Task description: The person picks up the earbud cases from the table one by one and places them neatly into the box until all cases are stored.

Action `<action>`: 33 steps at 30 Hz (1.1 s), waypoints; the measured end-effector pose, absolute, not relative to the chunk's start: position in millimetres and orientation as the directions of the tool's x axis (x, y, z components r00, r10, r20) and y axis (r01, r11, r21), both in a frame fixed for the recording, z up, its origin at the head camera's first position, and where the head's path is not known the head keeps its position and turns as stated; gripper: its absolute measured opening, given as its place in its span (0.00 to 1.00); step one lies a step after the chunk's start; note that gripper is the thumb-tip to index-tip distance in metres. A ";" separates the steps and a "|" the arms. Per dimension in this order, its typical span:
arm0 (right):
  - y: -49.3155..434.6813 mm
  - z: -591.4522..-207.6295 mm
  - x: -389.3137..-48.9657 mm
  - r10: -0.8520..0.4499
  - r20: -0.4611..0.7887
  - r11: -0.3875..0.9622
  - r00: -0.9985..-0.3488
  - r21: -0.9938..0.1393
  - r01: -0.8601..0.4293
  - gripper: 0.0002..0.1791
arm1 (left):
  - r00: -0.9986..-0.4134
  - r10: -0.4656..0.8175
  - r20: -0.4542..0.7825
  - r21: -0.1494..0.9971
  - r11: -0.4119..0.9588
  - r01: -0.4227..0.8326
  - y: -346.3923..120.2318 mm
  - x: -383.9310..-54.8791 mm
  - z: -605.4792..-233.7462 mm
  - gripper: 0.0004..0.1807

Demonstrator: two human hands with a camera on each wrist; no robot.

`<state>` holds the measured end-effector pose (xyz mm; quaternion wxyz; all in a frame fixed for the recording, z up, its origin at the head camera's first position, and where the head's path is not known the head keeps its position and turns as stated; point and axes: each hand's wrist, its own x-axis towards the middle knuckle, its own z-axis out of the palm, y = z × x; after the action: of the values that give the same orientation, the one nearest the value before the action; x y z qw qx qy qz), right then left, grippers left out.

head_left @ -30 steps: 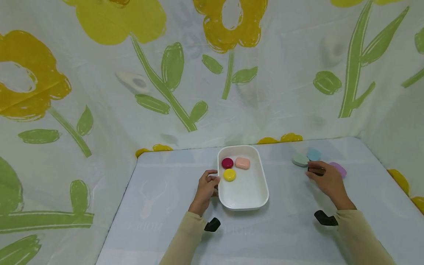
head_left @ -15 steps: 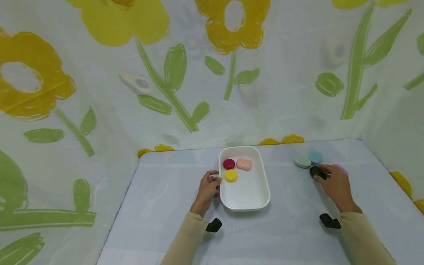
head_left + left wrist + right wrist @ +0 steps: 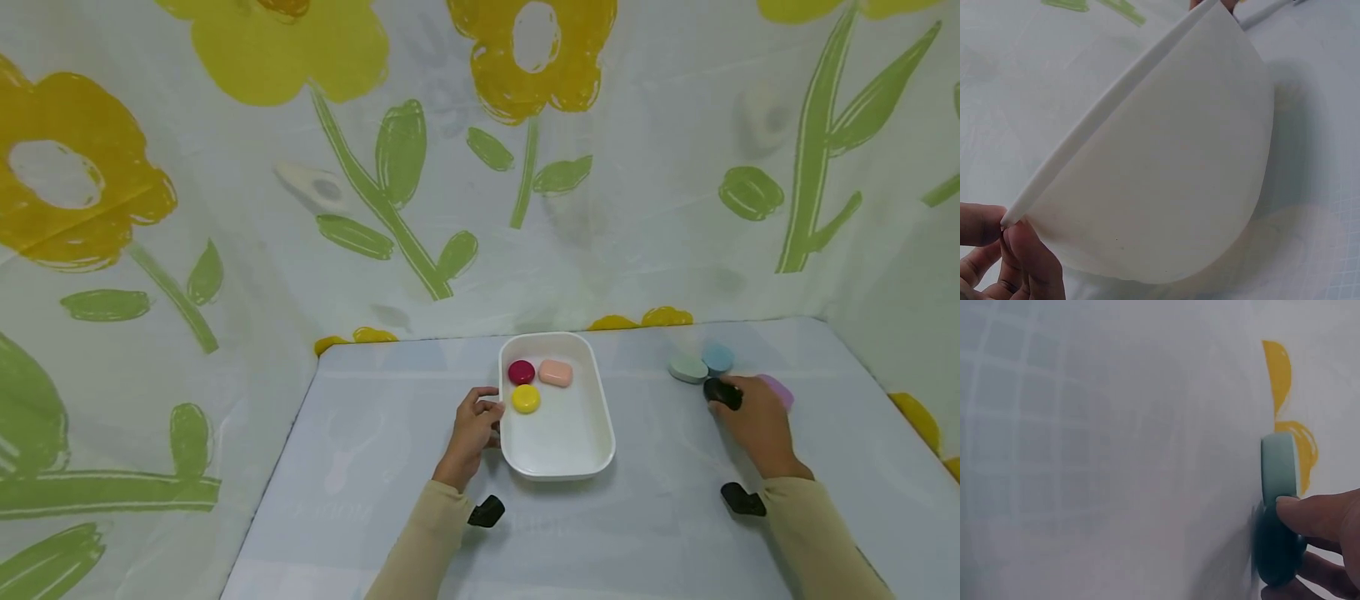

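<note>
Three rounded pieces, red (image 3: 521,372), pink (image 3: 556,373) and yellow (image 3: 526,398), lie grouped toward the far left of the white tray (image 3: 555,442), near half bare. Left hand (image 3: 469,429): thumb and forefinger closed on the tray's left rim, as the left wrist view confirms. Right hand (image 3: 756,421): thumb and fingers closed round the black piece (image 3: 722,394), well apart from the tray on its right. Whether that piece is clear of the table (image 3: 645,533): cannot tell.

Risks, judged. (1) Black piece looks smooth and rounded; a pinch near its edge could let it squirt out. (2) Pale green piece (image 3: 687,367) and blue piece (image 3: 718,357) sit just beyond it; a sideways drag would likely nudge either. (3) Purple piece (image 3: 778,390) is partly behind the right hand; knuckles could knock it. (4) Left grip is on one side only; a pull or lift there could tilt the tray and slide its contents.
</note>
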<state>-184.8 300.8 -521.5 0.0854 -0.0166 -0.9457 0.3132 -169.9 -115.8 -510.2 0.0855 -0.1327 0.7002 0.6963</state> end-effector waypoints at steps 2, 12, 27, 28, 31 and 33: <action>299.9 -522.2 -185.1 0.085 0.151 0.806 -0.985 -0.592 -0.022 0.27 | -0.950 -0.068 -0.304 0.953 -0.005 -0.304 -115.8 -170.3 -510.7 0.19; 294.5 -520.0 -180.9 0.060 0.146 0.800 -0.987 -0.599 -0.040 0.26 | -0.953 -0.056 -0.296 0.955 -0.015 -0.296 -117.7 -170.5 -515.4 0.20; 293.1 -521.3 -180.5 0.048 0.140 0.802 -0.989 -0.595 -0.046 0.27 | -0.953 -0.053 -0.299 0.954 -0.008 -0.299 -114.8 -172.1 -513.7 0.19; 292.3 -520.2 -180.1 0.045 0.138 0.803 -0.989 -0.595 -0.047 0.27 | -0.953 -0.053 -0.299 0.954 -0.009 -0.299 -114.6 -172.5 -513.7 0.19; 290.8 -517.2 -179.0 0.042 0.105 0.803 -0.994 -0.596 -0.029 0.28 | -0.952 -0.054 -0.303 0.953 -0.012 -0.302 -113.7 -173.1 -513.3 0.20; 290.3 -515.5 -178.3 0.043 0.083 0.803 -0.996 -0.595 -0.015 0.29 | -0.952 -0.054 -0.303 0.953 -0.012 -0.303 -112.9 -173.2 -513.1 0.20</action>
<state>-178.3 290.3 -515.5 0.0464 -0.0074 -0.9484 0.3135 -173.2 -112.9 -513.1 0.0887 -0.1280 0.6974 0.6996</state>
